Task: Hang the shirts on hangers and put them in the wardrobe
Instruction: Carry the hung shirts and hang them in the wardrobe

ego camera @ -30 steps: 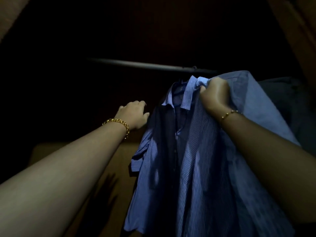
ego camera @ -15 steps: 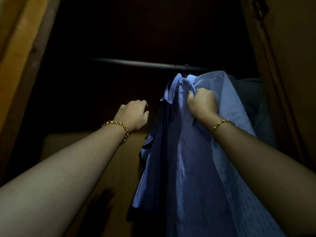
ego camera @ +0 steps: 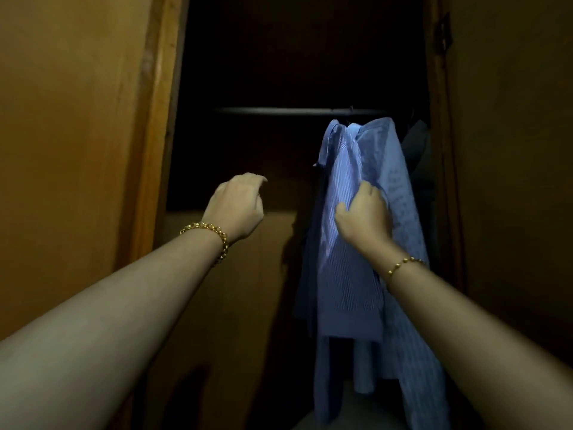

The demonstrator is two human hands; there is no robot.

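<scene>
A dim wooden wardrobe (ego camera: 93, 150) stands open. At the right end of its rail (ego camera: 279, 111) hang a striped blue shirt (ego camera: 344, 274), a second blue shirt (ego camera: 400, 181) touching it, and one dark garment (ego camera: 417, 144). Of the two hands, the right hand (ego camera: 364, 218) grips the striped blue shirt's fabric, while the left hand (ego camera: 235, 206) hovers apart, loosely curled, holding nothing.

A home, seen at a dim wooden wardrobe (ego camera: 161, 119): open doors (ego camera: 77, 150) on both sides, a rail (ego camera: 279, 111) across, blue shirts (ego camera: 350, 259) and dark clothes (ego camera: 415, 144) hanging.
</scene>
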